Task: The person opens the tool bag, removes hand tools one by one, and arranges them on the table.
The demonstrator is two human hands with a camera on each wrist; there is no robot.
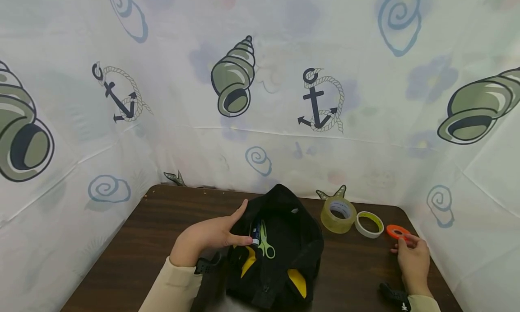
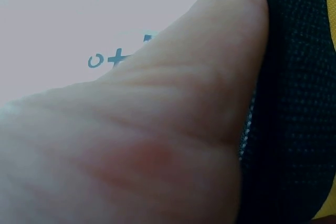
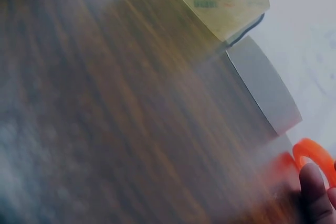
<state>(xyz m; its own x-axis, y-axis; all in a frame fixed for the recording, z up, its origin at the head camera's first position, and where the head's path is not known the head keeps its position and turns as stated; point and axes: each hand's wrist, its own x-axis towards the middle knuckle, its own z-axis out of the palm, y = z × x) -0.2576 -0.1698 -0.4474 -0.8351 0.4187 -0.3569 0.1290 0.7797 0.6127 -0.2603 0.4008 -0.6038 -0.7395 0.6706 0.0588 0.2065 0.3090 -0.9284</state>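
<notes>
A black bag (image 1: 298, 239) with yellow patches stands open towards me on the table. My left hand (image 1: 209, 235) grips its left side, thumb at the opening and another finger along the outside. Inside, green-handled scissors (image 1: 266, 246) lean beside a dark blue and white stick-shaped item (image 1: 255, 233). At the table's right side my right hand (image 1: 414, 260) pinches an orange tape roll (image 1: 397, 231); the right wrist view shows the thumb against the orange ring (image 3: 312, 153). The left wrist view shows mostly the palm (image 2: 157, 129) beside black bag fabric (image 2: 294, 98).
A wide clear yellowish packing tape roll (image 1: 338, 216) and a white tape roll (image 1: 369, 225) with a yellow inside stand between bag and right hand. The dark wood table (image 1: 162, 226) meets printed cloth walls (image 1: 276, 100) at the back and sides.
</notes>
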